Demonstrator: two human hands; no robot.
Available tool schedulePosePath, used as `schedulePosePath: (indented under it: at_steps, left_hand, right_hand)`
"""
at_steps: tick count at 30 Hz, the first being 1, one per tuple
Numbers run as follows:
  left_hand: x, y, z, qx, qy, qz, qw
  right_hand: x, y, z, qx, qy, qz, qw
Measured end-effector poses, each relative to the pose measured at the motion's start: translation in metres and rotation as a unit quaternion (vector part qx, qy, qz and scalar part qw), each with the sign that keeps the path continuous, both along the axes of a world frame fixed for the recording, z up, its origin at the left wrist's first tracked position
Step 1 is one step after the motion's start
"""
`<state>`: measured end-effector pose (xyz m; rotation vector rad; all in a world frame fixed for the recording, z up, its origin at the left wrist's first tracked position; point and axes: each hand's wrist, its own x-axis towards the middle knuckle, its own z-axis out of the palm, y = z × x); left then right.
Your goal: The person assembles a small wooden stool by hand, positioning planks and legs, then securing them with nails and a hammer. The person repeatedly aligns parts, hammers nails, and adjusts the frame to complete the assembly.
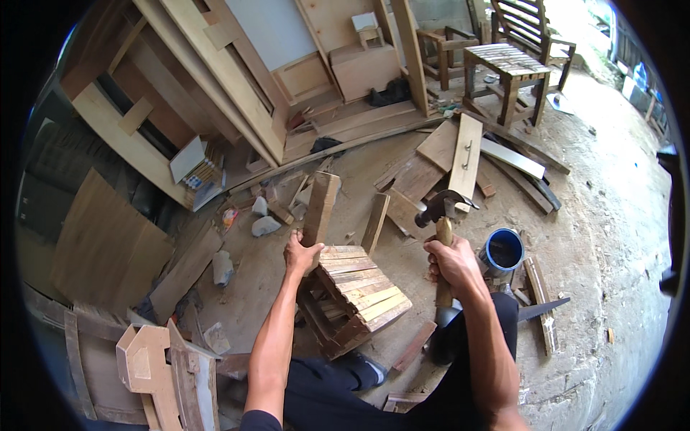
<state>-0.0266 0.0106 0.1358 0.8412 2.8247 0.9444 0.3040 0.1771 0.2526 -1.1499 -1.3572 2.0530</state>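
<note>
My right hand [457,264] is wrapped round the wooden handle of a claw hammer [440,206], its dark metal head raised above the ground. My left hand [300,253] grips the lower part of a thick wooden block [320,205], which stands up at the far left corner of a small slatted stool [365,286]. The stool lies tilted in front of me, its slatted top facing up and to the right. Hammer and block are well apart. Whether the block touches the stool is hidden behind my left hand.
A blue bucket [489,248] stands right of my right hand, near a saw blade [544,309]. Planks [467,154] lie beyond. Farther back are a slatted table [508,61] and a wooden chair [528,25]. Tall wooden cabinet frames [215,79] fill the far left, with scraps about.
</note>
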Motion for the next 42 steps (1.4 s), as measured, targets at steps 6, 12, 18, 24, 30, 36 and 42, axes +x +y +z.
schedulePosePath:
  at_steps: [6, 12, 18, 24, 30, 36, 42]
  left_hand:
    - [0.058, 0.068, -0.003, 0.023, 0.042, -0.095, 0.994]
    - [0.069, 0.078, -0.005, 0.005, 0.047, -0.131, 0.99]
    - [0.062, 0.046, 0.013, 0.057, -0.034, -0.194, 0.979]
    - [0.062, 0.061, 0.026, 0.073, -0.04, -0.24, 0.967]
    - [0.085, 0.084, 0.005, 0.051, -0.018, -0.265, 0.963]
    - [0.091, 0.089, -0.008, 0.076, -0.085, -0.256, 0.96]
    - [0.082, 0.047, -0.019, 0.01, -0.009, -0.231, 0.973]
  right_hand:
    - [0.0, 0.006, 0.001, -0.092, 0.084, -0.051, 0.991]
    - [0.015, 0.016, 0.007, -0.112, 0.098, -0.06, 0.987]
    - [0.031, 0.028, 0.008, -0.098, 0.11, -0.096, 0.984]
    - [0.033, 0.031, 0.005, -0.16, 0.149, -0.117, 0.969]
    - [0.032, 0.03, 0.005, -0.149, 0.152, -0.11, 0.971]
    - [0.027, 0.028, 0.004, -0.181, 0.149, -0.09, 0.968]
    - [0.029, 0.026, 0.005, -0.165, 0.137, -0.077, 0.974]
